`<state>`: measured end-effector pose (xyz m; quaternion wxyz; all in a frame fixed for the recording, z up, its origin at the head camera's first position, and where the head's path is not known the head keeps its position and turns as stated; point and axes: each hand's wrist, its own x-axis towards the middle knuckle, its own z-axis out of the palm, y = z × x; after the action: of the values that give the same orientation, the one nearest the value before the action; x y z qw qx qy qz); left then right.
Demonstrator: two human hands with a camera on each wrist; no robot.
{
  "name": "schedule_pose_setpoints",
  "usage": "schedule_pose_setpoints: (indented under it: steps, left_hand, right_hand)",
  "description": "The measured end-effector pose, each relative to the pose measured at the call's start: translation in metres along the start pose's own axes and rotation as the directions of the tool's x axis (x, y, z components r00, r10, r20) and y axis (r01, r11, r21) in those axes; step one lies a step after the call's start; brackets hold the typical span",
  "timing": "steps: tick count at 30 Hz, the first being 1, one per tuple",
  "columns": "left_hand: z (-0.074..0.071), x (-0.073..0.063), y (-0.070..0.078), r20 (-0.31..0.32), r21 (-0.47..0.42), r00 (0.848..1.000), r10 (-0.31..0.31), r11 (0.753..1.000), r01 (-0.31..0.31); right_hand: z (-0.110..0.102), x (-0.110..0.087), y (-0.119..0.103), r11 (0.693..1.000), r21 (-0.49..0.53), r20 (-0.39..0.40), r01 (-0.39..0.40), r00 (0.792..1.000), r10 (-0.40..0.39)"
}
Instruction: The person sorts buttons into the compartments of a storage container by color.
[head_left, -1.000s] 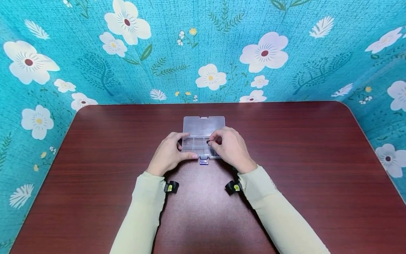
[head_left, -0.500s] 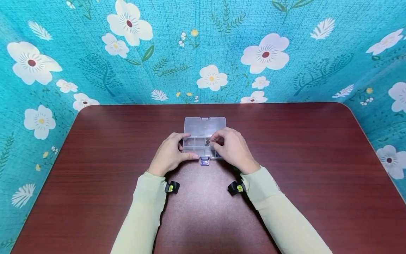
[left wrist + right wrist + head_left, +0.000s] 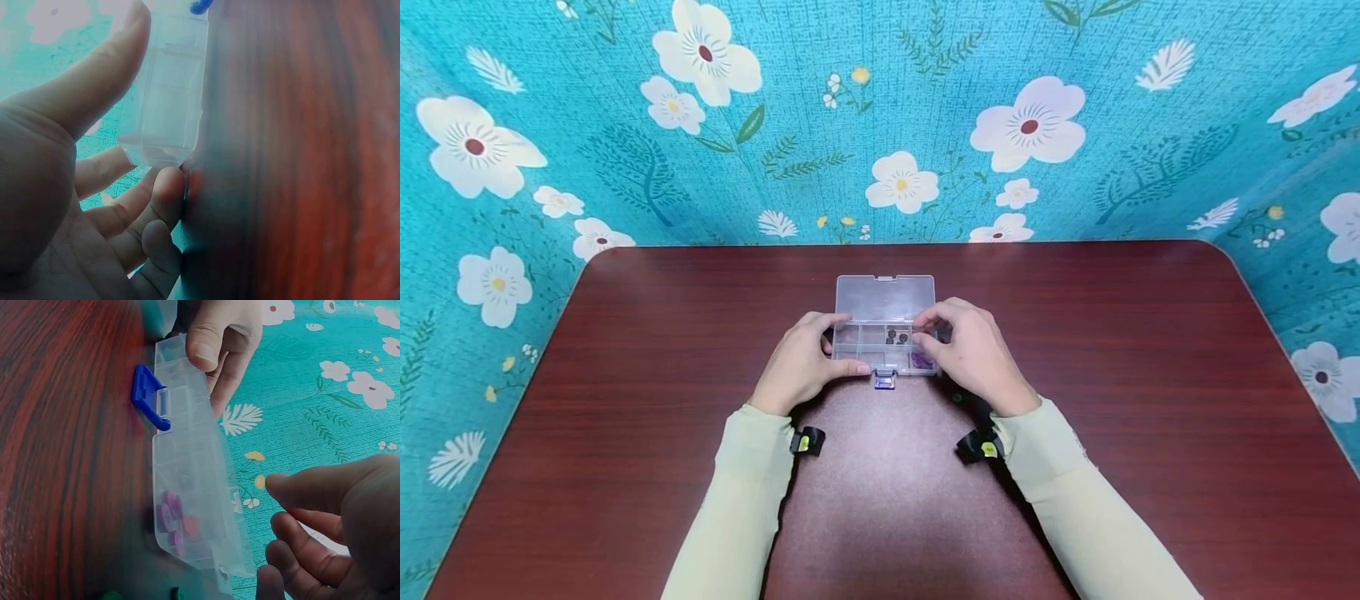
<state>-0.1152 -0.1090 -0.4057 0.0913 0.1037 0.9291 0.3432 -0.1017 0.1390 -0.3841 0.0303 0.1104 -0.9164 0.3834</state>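
From my end, the thing that's just shifted is the right hand (image 3: 968,346). A second ago it's over the third cell of the back row of the clear box (image 3: 872,335), a dark piece at its fingertips; now it's off to the right, and I can see brown pieces (image 3: 891,337) sitting in that cell, apart from the hand. The move also uncovers purple pieces (image 3: 922,360) in the front row's right-end cell. My read: the dark piece is let go and that hand is free. I can't spot anything in its fingers, loosely bent with a gap to the thumb, by the box's right end. The left hand (image 3: 797,358) hasn't budged: it's grasping the left end, thumb along the front. So the box sits steady on the worktop (image 3: 625,375), lid (image 3: 886,298) tipped back, blue latch (image 3: 883,380) sticking out front. Some green pieces (image 3: 111,595) lie near the right end, mostly cut off in the right wrist view.
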Motion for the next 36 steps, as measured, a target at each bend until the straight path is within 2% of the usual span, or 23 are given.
schedule_pose_setpoints:
  steps: [8, 19, 32, 36]
  left_hand:
    - [0.000, 0.000, 0.001, 0.006, 0.002, 1.000, -0.012, 1.000, 0.012]
    - [0.000, 0.000, 0.001, 0.010, 0.010, 1.000, -0.017, 1.000, 0.017]
    - [0.000, 0.000, 0.001, 0.005, 0.013, 1.000, -0.015, 1.000, 0.015]
    - [0.001, 0.000, 0.000, 0.002, 0.010, 1.000, -0.010, 1.000, 0.010]
  right_hand:
    - [-0.010, -0.007, 0.003, 0.999, 0.052, -0.022, -0.015, 1.000, 0.016]
    - [-0.029, -0.022, 0.015, 0.992, 0.031, -0.040, -0.122, 0.992, 0.123]
    - [-0.049, -0.034, 0.023, 0.995, -0.006, -0.057, -0.103, 0.993, 0.103]
    - [-0.050, -0.038, 0.027, 0.992, -0.019, -0.033, -0.124, 0.992, 0.123]
